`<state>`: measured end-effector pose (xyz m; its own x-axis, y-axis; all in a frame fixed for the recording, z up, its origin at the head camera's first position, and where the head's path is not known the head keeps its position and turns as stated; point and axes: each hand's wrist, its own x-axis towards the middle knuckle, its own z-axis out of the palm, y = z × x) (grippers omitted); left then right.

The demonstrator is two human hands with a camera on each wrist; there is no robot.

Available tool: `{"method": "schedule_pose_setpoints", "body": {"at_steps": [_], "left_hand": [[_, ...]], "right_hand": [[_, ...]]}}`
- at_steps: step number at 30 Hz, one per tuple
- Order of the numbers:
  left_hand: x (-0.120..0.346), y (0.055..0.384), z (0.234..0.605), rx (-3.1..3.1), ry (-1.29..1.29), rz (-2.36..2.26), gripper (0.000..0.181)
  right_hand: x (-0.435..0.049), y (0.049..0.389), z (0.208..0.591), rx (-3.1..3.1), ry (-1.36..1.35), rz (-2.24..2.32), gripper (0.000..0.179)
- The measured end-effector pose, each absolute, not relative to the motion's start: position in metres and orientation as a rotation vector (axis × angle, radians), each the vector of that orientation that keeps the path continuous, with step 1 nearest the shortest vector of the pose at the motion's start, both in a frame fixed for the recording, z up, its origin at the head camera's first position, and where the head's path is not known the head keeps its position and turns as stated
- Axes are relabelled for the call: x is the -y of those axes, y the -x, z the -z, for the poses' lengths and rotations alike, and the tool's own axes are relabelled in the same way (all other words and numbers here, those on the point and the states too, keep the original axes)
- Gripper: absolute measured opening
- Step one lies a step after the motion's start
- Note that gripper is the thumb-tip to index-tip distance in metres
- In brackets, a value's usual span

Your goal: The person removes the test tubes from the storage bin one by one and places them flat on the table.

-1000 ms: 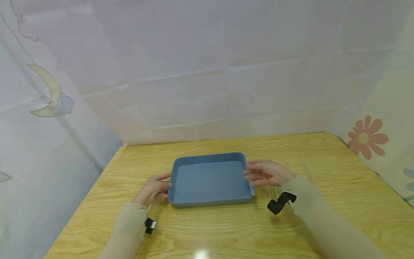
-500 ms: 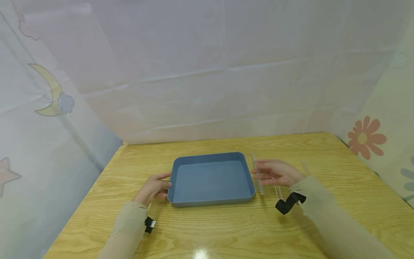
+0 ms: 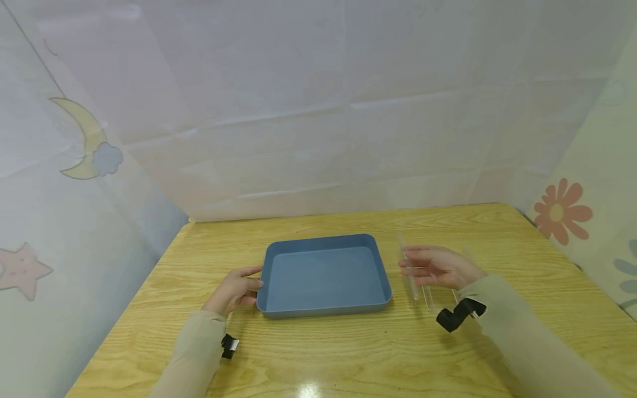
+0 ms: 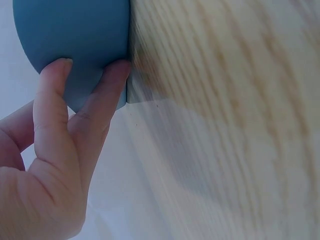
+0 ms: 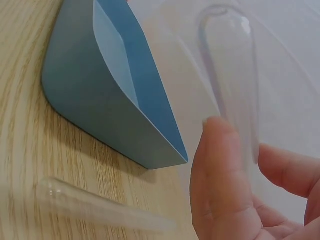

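A shallow blue rectangular tray (image 3: 325, 279) lies on the wooden table. My left hand (image 3: 233, 291) is at its left end; in the left wrist view, two extended fingers (image 4: 52, 107) touch the outer wall. To the right of the tray, my right hand (image 3: 443, 267) pinches a clear test tube (image 5: 232, 75) between thumb and fingers, its rounded end showing in the right wrist view. The tube stands apart from the tray's right wall. Another clear tube (image 5: 105, 205) lies on the table beneath, partly blurred.
More clear tubes (image 3: 427, 297) lie under and beyond my right hand, partly covered by it. The wooden table (image 3: 318, 348) meets a pale cloth backdrop (image 3: 308, 143) at the back. Patterned cloth walls stand at both sides.
My right hand has moved right with the test tube, away from the tray's right rim. The left hand and the tray have stayed in place.
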<state>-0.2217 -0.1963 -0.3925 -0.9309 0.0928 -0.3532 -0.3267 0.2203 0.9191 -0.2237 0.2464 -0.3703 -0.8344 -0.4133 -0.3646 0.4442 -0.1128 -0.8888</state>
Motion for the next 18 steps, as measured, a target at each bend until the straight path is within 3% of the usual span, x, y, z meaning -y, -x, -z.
{"method": "schedule_pose_setpoints", "body": {"at_steps": [18], "left_hand": [[0.196, 0.222, 0.393, -2.165, 0.217, -1.762, 0.054]], "right_hand": [[-0.276, 0.216, 0.37, -1.652, -0.06, 1.977, 0.079]]}}
